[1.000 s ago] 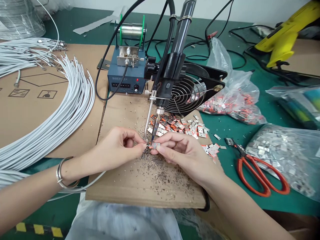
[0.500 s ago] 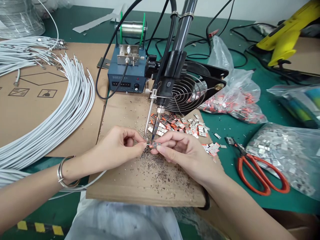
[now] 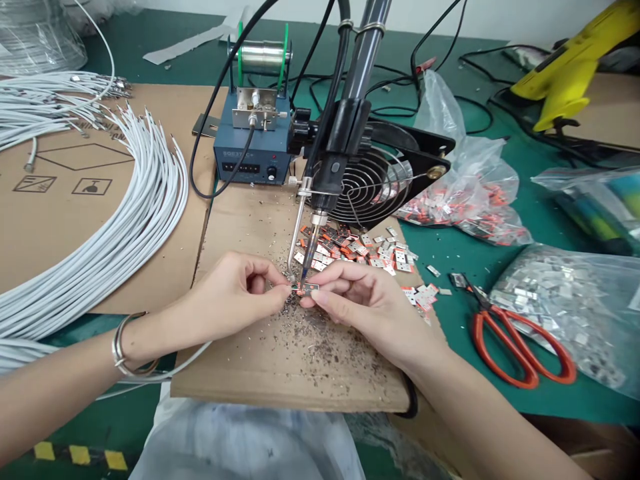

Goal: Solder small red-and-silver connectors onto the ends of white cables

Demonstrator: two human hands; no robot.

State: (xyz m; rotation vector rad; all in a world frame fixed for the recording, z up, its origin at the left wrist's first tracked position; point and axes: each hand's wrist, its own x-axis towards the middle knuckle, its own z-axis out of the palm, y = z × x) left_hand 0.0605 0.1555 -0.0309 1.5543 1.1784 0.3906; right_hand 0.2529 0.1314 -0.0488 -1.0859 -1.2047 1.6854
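My left hand (image 3: 245,287) pinches the end of a white cable (image 3: 193,360), which trails out under my wrist. Between the thumb and fingers of my right hand (image 3: 365,300) is a small metal and orange connector plate (image 3: 310,288). Cable end and plate meet in front of me, though my fingertips partly hide the joint. Down onto the plate's left part points the tip of a fixed soldering iron (image 3: 309,253). A thin solder feed tube (image 3: 297,233) ends beside that tip.
Behind stand the blue solder feeder (image 3: 250,153) with its spool and a fan (image 3: 375,187). Loose plates (image 3: 350,247) lie past my hands. White cables (image 3: 145,193) spread left; orange-handled scissors (image 3: 525,347) and a bag of small parts (image 3: 565,307) lie right. Solder crumbs dot the cardboard (image 3: 280,387).
The whole view has shifted very slightly. Both hands keep their grips under the soldering iron, and a little more of the connector plate's face shows.
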